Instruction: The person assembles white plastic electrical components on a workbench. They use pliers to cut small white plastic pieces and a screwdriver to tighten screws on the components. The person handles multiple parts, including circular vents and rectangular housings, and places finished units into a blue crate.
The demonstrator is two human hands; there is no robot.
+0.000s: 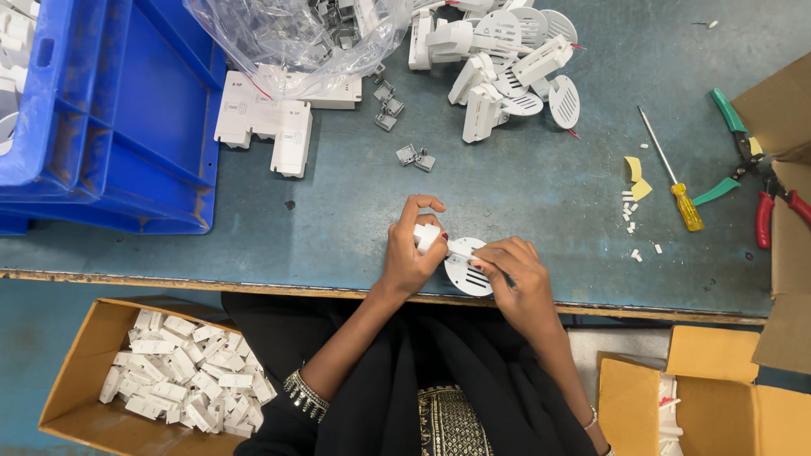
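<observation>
My left hand grips a small white plastic block near the front edge of the grey-blue table. My right hand pinches a round white slotted disc that joins the block. The two hands meet over the piece, fingers curled around it. A pile of similar white disc-and-block parts lies at the far side of the table.
Blue crates stand at the left. A clear bag holds small grey clips, with loose clips and white housings nearby. At the right: a yellow-handled screwdriver, green and red pliers. A cardboard box of white parts sits below.
</observation>
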